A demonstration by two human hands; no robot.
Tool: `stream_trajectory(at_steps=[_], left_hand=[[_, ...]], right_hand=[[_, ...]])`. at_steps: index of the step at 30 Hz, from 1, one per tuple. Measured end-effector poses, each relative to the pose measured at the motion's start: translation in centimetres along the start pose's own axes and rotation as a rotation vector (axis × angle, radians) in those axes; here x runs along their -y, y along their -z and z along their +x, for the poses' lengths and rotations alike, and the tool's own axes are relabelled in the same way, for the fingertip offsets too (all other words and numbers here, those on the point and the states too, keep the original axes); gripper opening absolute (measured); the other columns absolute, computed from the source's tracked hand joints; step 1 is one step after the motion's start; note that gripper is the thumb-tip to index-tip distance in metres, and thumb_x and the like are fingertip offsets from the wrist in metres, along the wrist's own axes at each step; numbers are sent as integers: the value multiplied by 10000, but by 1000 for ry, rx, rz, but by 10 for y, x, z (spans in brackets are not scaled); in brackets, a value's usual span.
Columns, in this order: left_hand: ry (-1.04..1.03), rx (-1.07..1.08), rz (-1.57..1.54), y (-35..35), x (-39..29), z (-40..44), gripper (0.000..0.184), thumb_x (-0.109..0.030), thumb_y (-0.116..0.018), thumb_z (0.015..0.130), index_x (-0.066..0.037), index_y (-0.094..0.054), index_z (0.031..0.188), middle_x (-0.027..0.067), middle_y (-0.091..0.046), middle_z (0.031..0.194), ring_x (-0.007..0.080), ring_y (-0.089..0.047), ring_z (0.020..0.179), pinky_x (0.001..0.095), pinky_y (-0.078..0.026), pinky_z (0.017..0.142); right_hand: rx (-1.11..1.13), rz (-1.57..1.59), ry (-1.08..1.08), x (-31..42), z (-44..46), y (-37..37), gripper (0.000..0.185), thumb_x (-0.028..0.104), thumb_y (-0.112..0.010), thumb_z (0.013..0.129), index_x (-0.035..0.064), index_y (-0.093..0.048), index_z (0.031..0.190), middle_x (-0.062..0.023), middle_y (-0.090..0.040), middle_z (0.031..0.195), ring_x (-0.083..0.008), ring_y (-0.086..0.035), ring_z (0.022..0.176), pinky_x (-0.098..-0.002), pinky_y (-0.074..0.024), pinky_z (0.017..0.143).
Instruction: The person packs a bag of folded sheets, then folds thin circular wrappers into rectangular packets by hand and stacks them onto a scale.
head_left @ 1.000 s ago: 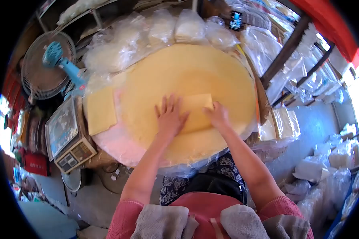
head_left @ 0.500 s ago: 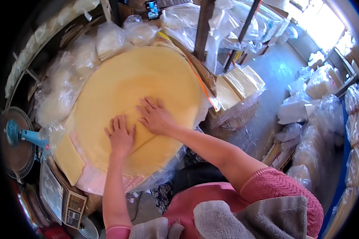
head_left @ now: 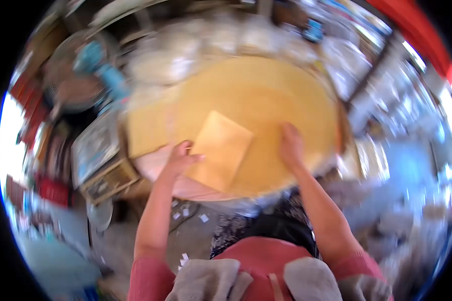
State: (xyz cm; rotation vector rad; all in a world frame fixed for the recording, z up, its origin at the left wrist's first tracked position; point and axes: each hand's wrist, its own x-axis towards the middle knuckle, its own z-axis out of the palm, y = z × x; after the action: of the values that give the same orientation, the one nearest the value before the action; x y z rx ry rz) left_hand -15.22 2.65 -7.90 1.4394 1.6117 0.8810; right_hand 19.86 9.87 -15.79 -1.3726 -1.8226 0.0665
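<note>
A large round yellow sheet [head_left: 286, 90] covers the work surface in front of me, thin and flat, perhaps the top of a pile. My left hand [head_left: 180, 159] holds the left edge of a folded yellow sheet [head_left: 221, 150], thumb on top and the fingers partly hidden. That folded piece is a tilted rectangle above the near part of the round sheet. Over the right half of the round sheet is my right hand [head_left: 291, 144], apart from the folded piece. Motion smears its fingers, so whether it is open or closed is unclear.
Plastic-wrapped bundles [head_left: 256, 37] line the far edge. Yellow folded sheets [head_left: 148, 125] lie at the left edge. Beyond them are a blue fan [head_left: 105, 70] and a scale-like box [head_left: 108, 183]. A dark post [head_left: 374, 65] stands on the right. Paper scraps [head_left: 204, 218] litter the floor.
Both hands lay flat on the round sheet; now they are apart, the left holding a folded sheet at the left. My view has swung left, and the picture is blurred.
</note>
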Motion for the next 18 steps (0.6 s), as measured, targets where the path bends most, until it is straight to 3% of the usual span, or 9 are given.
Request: stream_trajectory(at_steps=[1, 4, 8, 10, 14, 17, 18], left_hand=[[61, -30, 61, 22, 9, -8, 489, -102, -777, 703, 25, -571, 1128, 72, -631, 1023, 147, -600, 899, 287, -482, 796], [-5, -379, -423, 80, 60, -25, 458, -128, -761, 728, 1, -582, 1129, 70, -645, 961, 144, -606, 849, 276, -482, 749], [-81, -653, -773, 168, 61, -46, 371, 10, -613, 818, -2, -560, 1185, 105, -659, 1039, 207, -645, 928, 332, -527, 841], [-67, -722, -737, 218, 98, -46, 450, -4, -620, 811, 7, -520, 1250, 124, -623, 1148, 229, -617, 1032, 357, -500, 901], [81, -723, -682, 277, 140, -49, 443, -23, -632, 817, 11, -521, 1244, 108, -625, 1138, 220, -619, 1014, 356, -493, 890], [266, -887, -678, 280, 127, -50, 322, -4, -654, 795, 2, -611, 1114, 97, -658, 1034, 218, -639, 917, 341, -498, 841], [242, -878, -633, 291, 148, -44, 301, -17, -672, 784, -4, -628, 1081, 91, -662, 1006, 207, -636, 887, 335, -497, 818]], right_hand=[[-1, -14, 73, -6, 1, -1, 314, 21, -496, 869, 32, -560, 1177, -207, -579, 1183, -371, -530, 1124, -424, -422, 968], [84, 54, -5, 9, 4, 10, 378, -38, -477, 791, 24, -588, 1147, -184, -573, 1199, -346, -495, 1177, -421, -382, 1023], [95, 27, -60, 29, 5, 21, 343, -43, -473, 789, -2, -591, 1108, -170, -579, 1183, -332, -495, 1170, -410, -380, 1016], [99, 21, -26, 25, 4, 19, 330, -43, -472, 795, -3, -593, 1100, -170, -577, 1183, -329, -493, 1173, -406, -380, 1017], [110, 29, -18, 28, 6, 18, 307, -39, -476, 801, -7, -596, 1082, -166, -577, 1177, -327, -496, 1170, -399, -385, 1013], [105, 20, -7, 23, 4, 16, 314, -71, -468, 796, 3, -597, 1073, -155, -579, 1184, -320, -502, 1174, -389, -395, 1014], [104, 9, 8, 22, 3, 16, 308, -68, -475, 798, 5, -599, 1071, -153, -580, 1181, -321, -504, 1172, -390, -397, 1012]])
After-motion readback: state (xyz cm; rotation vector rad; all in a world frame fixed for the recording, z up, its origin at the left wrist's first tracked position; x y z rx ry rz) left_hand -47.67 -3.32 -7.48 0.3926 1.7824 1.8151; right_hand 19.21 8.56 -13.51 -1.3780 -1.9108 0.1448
